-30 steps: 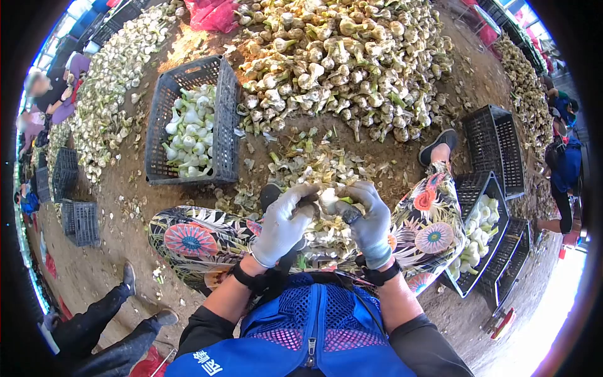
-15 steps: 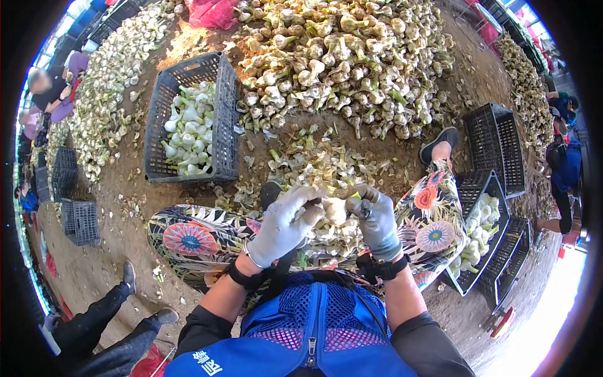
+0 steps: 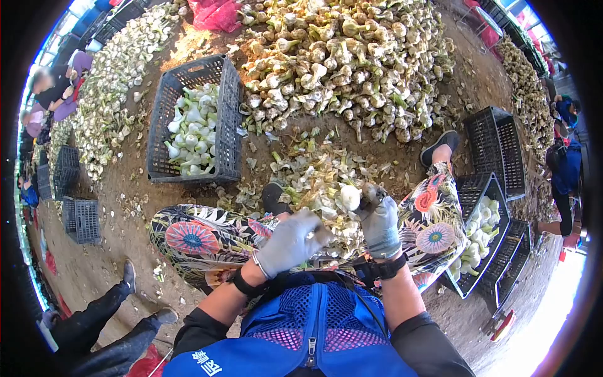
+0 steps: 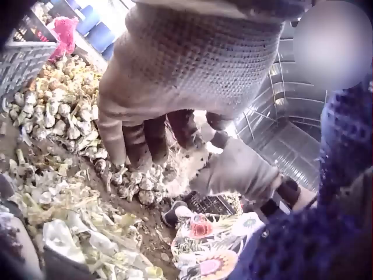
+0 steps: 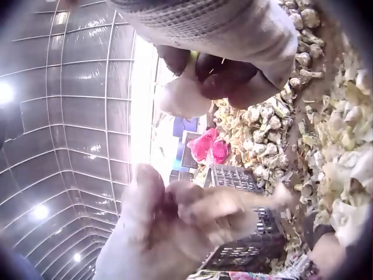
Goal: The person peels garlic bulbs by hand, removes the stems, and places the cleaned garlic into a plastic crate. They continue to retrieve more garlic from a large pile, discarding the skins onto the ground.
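Observation:
My gloved right hand (image 3: 380, 227) grips a white garlic bulb (image 3: 349, 197) by its stem end, the round side facing left. In the right wrist view, dark-stained fingertips press round the stem of that bulb (image 5: 183, 98). My gloved left hand (image 3: 290, 245) is apart from it, lower and to the left, with fingers curled. In the right wrist view the left hand pinches a loose, tan strip of garlic skin (image 5: 242, 201). Below both hands, a heap of peeled skins (image 3: 323, 182) lies on the ground between my legs.
A large pile of unpeeled garlic (image 3: 352, 69) lies ahead. At the front left stands a black crate (image 3: 229, 119) partly filled with white bulbs. Another crate of bulbs (image 3: 480, 235) is beside my right leg, near stacked crates (image 3: 496, 147). Other people sit at both sides.
The hands have drawn apart. My left hand has come off the bulb and moved down toward me with skin in its fingers. The bulb, now whiter, stays in my right hand.

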Demonstrator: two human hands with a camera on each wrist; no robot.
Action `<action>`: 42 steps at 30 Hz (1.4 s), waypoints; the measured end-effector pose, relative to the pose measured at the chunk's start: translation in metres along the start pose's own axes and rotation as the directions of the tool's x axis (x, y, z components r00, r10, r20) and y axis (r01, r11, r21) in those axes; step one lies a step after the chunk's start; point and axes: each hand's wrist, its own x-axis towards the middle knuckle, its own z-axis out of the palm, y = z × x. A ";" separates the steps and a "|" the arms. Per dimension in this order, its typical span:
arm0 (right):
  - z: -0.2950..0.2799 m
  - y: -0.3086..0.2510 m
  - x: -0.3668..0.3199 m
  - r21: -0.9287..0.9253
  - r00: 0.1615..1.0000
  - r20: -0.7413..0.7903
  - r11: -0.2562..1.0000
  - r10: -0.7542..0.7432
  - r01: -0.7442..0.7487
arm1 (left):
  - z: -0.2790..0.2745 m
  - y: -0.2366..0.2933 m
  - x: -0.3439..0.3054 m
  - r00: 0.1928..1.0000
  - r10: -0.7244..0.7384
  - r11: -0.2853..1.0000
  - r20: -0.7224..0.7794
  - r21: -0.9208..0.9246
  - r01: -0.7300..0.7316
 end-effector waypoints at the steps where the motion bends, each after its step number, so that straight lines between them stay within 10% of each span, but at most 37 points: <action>1: -0.001 0.003 0.000 0.012 1.000 0.026 1.000 0.000 -0.001 | 0.000 -0.001 0.002 1.000 0.001 1.000 -0.002 0.001 -0.001; 3: -0.003 0.012 -0.001 0.025 0.998 0.065 1.000 0.003 -0.005 | -0.009 0.010 0.013 0.977 -0.207 0.958 -0.046 -0.215 0.192; 9: -0.007 0.024 0.011 0.473 0.870 0.350 0.737 0.346 -0.483 | -0.005 0.013 0.017 0.946 -0.220 0.963 -0.238 -0.208 0.172; 11: 0.004 0.023 0.005 0.496 0.889 0.301 0.740 0.344 -0.454 | -0.008 0.018 0.015 0.926 -0.251 0.955 -0.280 -0.230 0.189; 13: 0.015 0.022 -0.004 -0.278 0.995 0.102 0.960 -0.004 0.033 | -0.002 0.015 0.014 0.917 -0.182 0.971 -0.354 -0.209 0.113; 14: 0.039 0.000 -0.014 -0.075 0.991 -0.079 0.991 0.108 -0.114 | -0.003 0.019 0.017 0.914 -0.071 0.992 -0.399 -0.125 0.022; 17: 0.052 -0.005 -0.025 -0.352 0.999 -0.021 0.936 -0.034 0.024 | 0.000 0.022 0.018 0.912 0.011 0.991 -0.410 -0.116 -0.065; 20: 0.035 0.003 -0.022 -0.224 0.996 0.014 0.970 -0.089 0.090 | -0.001 0.025 0.015 0.887 -0.386 0.727 -0.253 -0.676 0.124; 21: 0.030 0.008 -0.020 -0.121 0.994 -0.004 0.987 -0.106 0.105 | 0.003 0.018 0.023 0.842 -0.401 0.673 -0.361 -0.740 0.003; 23: 0.014 0.005 -0.018 -0.027 0.990 -0.001 0.989 -0.142 0.142 | -0.009 0.015 0.020 0.791 -0.517 0.774 -0.326 -0.572 0.270; 25: -0.007 0.008 -0.007 -0.113 0.984 -0.082 0.983 -0.156 0.146 | 0.004 -0.017 0.019 0.882 -0.182 0.974 -0.434 -0.201 0.103; 28: 0.001 -0.003 -0.015 -0.305 0.988 -0.043 0.943 -0.149 0.129 | -0.001 0.019 0.021 0.981 -0.111 0.932 -0.160 -0.358 0.047; 31: 0.026 -0.005 -0.021 -0.350 0.996 -0.014 0.934 -0.083 0.073 | 0.023 0.014 0.026 0.977 -0.050 0.952 -0.206 -0.306 -0.016; 33: 0.021 -0.001 -0.013 -0.226 0.999 0.033 0.974 -0.006 0.014 | 0.003 0.014 0.029 0.975 -0.201 0.862 -0.091 -0.490 0.132; 35: 0.019 -0.002 -0.007 -0.244 0.999 0.033 0.970 0.025 -0.016 | -0.006 0.000 0.026 0.918 -0.395 0.511 -0.029 -0.838 0.193; 36: 0.020 -0.003 -0.003 -0.257 0.998 0.035 0.965 0.054 -0.043 | -0.021 -0.009 0.028 0.921 -0.312 0.745 -0.235 -0.662 0.083; 37: 0.016 0.001 0.004 -0.257 0.998 0.036 0.965 0.056 -0.045 | -0.037 -0.013 0.026 0.844 -0.491 0.576 -0.215 -0.807 0.129; 40: -0.001 0.016 0.025 -0.150 0.995 -0.031 0.984 0.097 -0.100 | -0.078 -0.058 0.020 0.749 -0.565 -0.011 -0.346 -0.904 -0.426; 42: -0.004 0.021 0.039 -0.164 0.991 -0.061 0.979 0.116 -0.125 | -0.101 -0.078 0.021 0.663 -0.618 -0.051 -0.423 -0.819 -0.571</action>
